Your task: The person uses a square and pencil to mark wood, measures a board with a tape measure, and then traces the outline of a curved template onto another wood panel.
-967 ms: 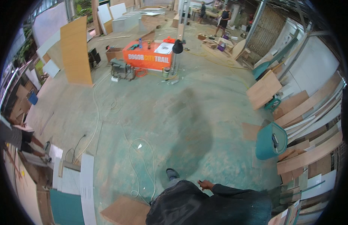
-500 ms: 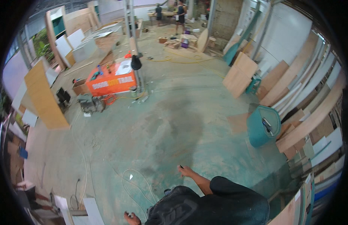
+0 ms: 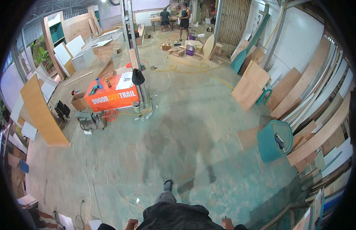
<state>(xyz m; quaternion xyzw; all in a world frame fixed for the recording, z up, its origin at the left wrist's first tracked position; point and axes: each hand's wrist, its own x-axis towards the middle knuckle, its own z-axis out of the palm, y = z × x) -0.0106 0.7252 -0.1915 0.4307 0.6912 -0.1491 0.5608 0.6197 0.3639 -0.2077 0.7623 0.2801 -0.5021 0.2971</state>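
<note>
While one dark-shod foot (image 3: 168, 185) points ahead on the green-stained floor (image 3: 178, 145), the wearer's two hands hang low at the bottom edge, well apart on either side of a dark shirt (image 3: 174, 218). The left hand (image 3: 131, 224) is near a loop of pale cable (image 3: 128, 198) lying on the floor; whether its fingers pinch anything cannot be told. At the right hand (image 3: 227, 223) a small dark object (image 3: 225, 217) pokes up, too small to identify; how its fingers close cannot be made out. Ahead, left, sits an orange-covered table (image 3: 116, 101); to the right, a teal bin (image 3: 267, 145) stands beside leaning wooden boards (image 3: 323, 137).
</note>
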